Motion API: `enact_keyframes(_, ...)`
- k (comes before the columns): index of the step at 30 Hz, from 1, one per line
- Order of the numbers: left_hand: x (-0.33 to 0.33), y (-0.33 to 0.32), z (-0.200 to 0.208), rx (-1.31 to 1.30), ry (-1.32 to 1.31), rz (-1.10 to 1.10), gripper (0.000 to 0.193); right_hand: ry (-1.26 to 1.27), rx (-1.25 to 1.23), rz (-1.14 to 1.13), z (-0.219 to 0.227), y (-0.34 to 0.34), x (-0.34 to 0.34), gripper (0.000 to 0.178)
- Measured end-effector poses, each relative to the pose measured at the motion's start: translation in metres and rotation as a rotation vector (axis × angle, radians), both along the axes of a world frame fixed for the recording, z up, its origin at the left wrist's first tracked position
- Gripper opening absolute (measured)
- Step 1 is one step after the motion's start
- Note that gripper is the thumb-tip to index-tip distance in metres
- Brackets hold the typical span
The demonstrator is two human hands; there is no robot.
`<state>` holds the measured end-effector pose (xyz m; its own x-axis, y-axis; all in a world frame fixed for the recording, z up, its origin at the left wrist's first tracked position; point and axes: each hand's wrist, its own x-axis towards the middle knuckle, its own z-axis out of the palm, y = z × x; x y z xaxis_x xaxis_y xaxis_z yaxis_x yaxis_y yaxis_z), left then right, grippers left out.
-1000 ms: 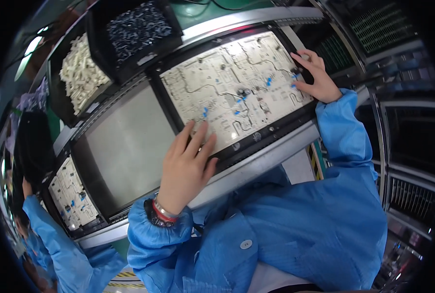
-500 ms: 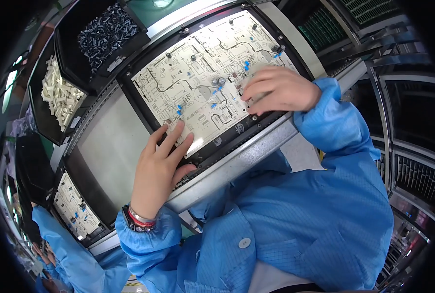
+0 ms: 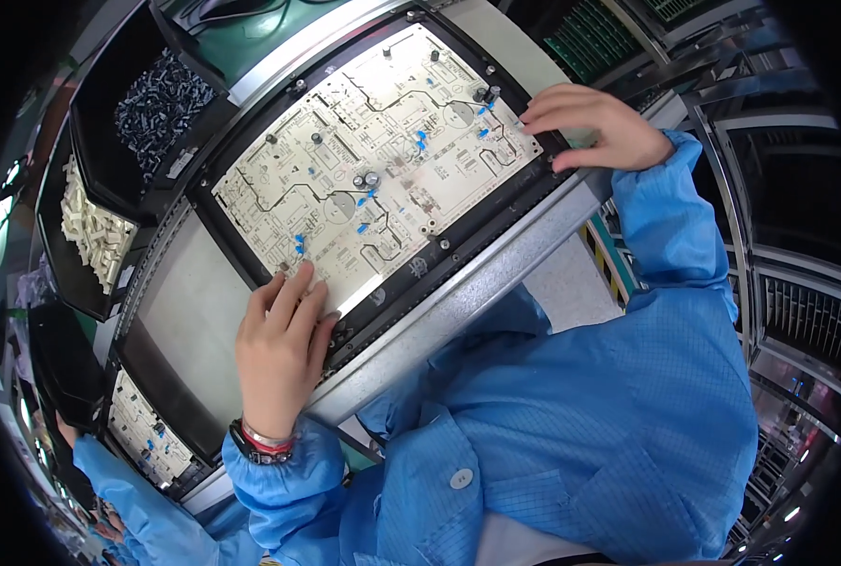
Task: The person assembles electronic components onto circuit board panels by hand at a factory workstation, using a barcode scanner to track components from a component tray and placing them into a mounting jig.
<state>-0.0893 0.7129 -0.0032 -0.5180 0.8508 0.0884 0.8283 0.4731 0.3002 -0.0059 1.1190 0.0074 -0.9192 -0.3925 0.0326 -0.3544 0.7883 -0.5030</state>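
Nearest is the wearer's blue jacket (image 3: 581,424), with its sleeves reaching forward to both hands. The left hand (image 3: 284,340), with bands (image 3: 265,445) at its wrist, lies palm down with fingers loosely spread and nothing grasped; its fingertips are at the near left edge of the pale circuit board (image 3: 373,156), much as they were half a second ago. The right hand (image 3: 605,127) has changed more: it was over the near right part of the board, covering some of it, and is now at the board's right end, leaving that area in view. Its thumb and fingers stand apart with nothing visible between them; whether the fingertips touch the board's edge, I cannot tell. The board lies flat in a black frame (image 3: 411,278), just beyond a metal rail (image 3: 501,245), with blue components (image 3: 420,141) and a pair of round capacitors (image 3: 366,180) standing on it. The whole scene sits farther left in the view than before. Left of the frame is a bare grey surface (image 3: 189,311), then another populated board (image 3: 145,424) near a co-worker's blue sleeve (image 3: 147,495). Beyond, black bins hold white parts (image 3: 95,226) and dark parts (image 3: 161,108); green boards (image 3: 586,42) stand at the far right.
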Motion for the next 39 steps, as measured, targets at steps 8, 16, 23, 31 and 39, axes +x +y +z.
enact_keyframes(8,-0.003,-0.005,0.015,-0.082,-0.145,-0.011,0.05,0.111,0.129,0.025,-0.007,-0.008,-0.002,0.028)
enact_keyframes(16,0.012,-0.005,0.005,0.001,-0.053,0.091,0.041,0.166,0.165,-0.286,0.002,-0.046,-0.005,0.024)
enact_keyframes(23,-0.061,0.0,0.0,0.225,0.006,0.195,0.042,0.428,-0.122,-0.044,-0.009,-0.114,-0.121,0.026)
enact_keyframes(31,-0.107,0.004,-0.05,0.183,0.336,0.248,0.043,0.729,0.365,-0.071,-0.06,-0.172,-0.179,0.032)
enact_keyframes(39,-0.104,0.007,-0.044,0.14,0.458,0.311,0.043,0.731,0.401,-0.077,-0.049,-0.168,-0.177,0.017)
